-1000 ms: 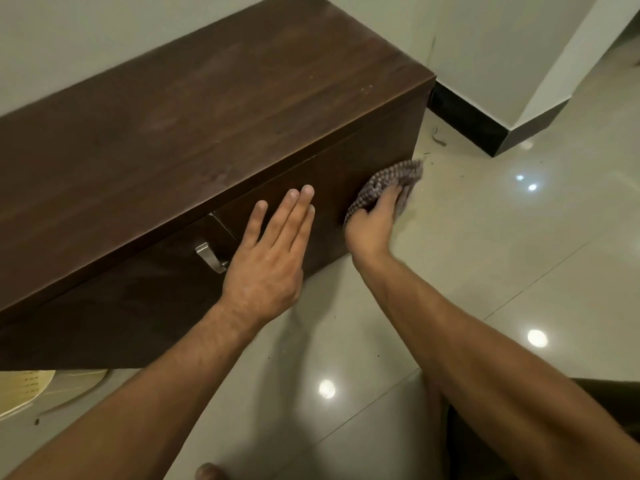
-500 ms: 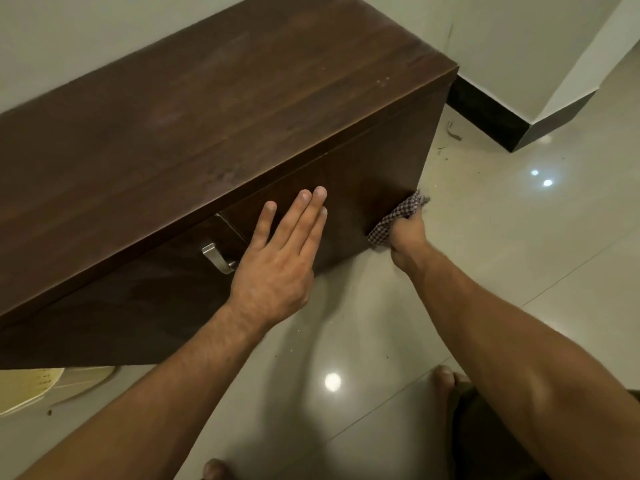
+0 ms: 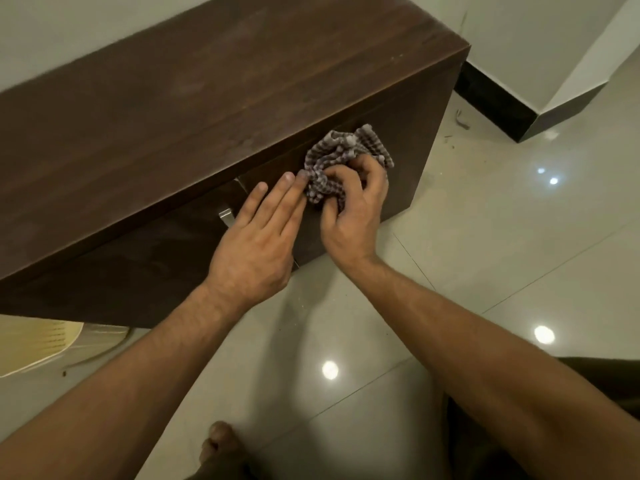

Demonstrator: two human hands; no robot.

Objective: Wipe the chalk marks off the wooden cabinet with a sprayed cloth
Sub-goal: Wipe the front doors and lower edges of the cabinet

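A long, dark brown wooden cabinet (image 3: 194,109) runs from the left edge of the frame to the upper right, standing on a glossy cream tiled floor (image 3: 502,258) against a pale wall (image 3: 69,26). Its doors are shut, so nothing of what it may hold can be seen, and no label or writing is legible on it. A small silver metal handle (image 3: 225,216) sticks out of the front panel just left of centre.

The crumpled, grey-and-white checked cloth (image 3: 341,157) sits at the centre of the frame, bunched against the upper front of the cabinet just under its top edge. The right hand (image 3: 353,216) is clenched around the cloth's lower part, fingers curled into the fabric. The left hand (image 3: 256,247) lies flat and spread on the front panel just beside it, fingertips touching the cloth's left edge, holding nothing.

A cream-coloured slatted object (image 3: 31,344) shows at the lower left, below the cabinet. Bare toes (image 3: 218,441) appear at the bottom centre. A black skirting (image 3: 495,98) lines the wall at upper right.
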